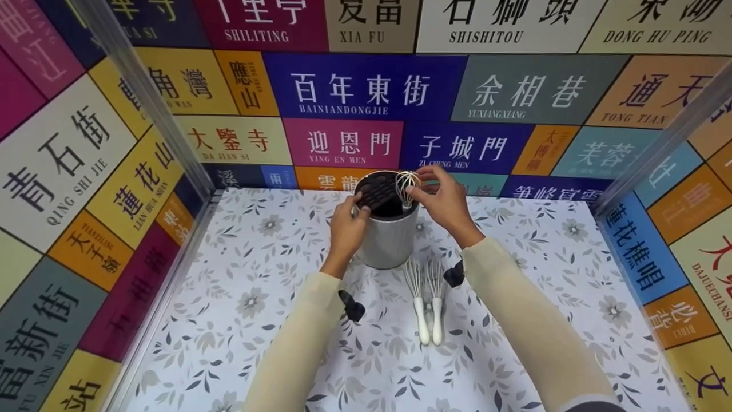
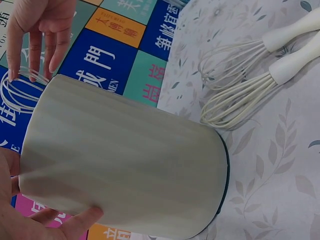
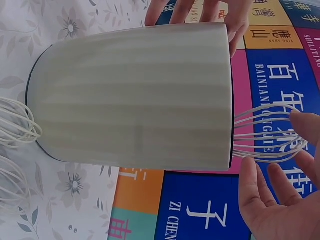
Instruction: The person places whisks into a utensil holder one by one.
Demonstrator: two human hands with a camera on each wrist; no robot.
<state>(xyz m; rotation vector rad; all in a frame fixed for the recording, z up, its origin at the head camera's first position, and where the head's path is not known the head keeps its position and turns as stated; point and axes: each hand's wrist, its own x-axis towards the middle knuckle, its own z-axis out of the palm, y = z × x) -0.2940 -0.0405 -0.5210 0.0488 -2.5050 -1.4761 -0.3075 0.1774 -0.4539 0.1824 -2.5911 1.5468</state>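
Note:
A light grey ribbed canister point(image 1: 386, 243) with a dark slotted insert point(image 1: 377, 190) at its mouth stands upright on the table. The left hand point(image 1: 347, 228) grips the canister's left rim, its fingers along the side in the left wrist view. At the right of the mouth a whisk point(image 1: 408, 186) stands handle down, its wire head above the rim and its handle hidden inside. The right hand point(image 1: 443, 200) holds that wire head between thumb and fingers, also seen in the right wrist view, where the whisk head point(image 3: 270, 134) points away from the canister point(image 3: 135, 100).
Two whisks with white handles, one point(image 1: 420, 320) beside the other point(image 1: 437, 320), lie in front of the canister, wire heads towards its base. The table point(image 1: 251, 349) has a floral cover. Panels with printed signs point(image 1: 360, 86) stand behind and at both sides.

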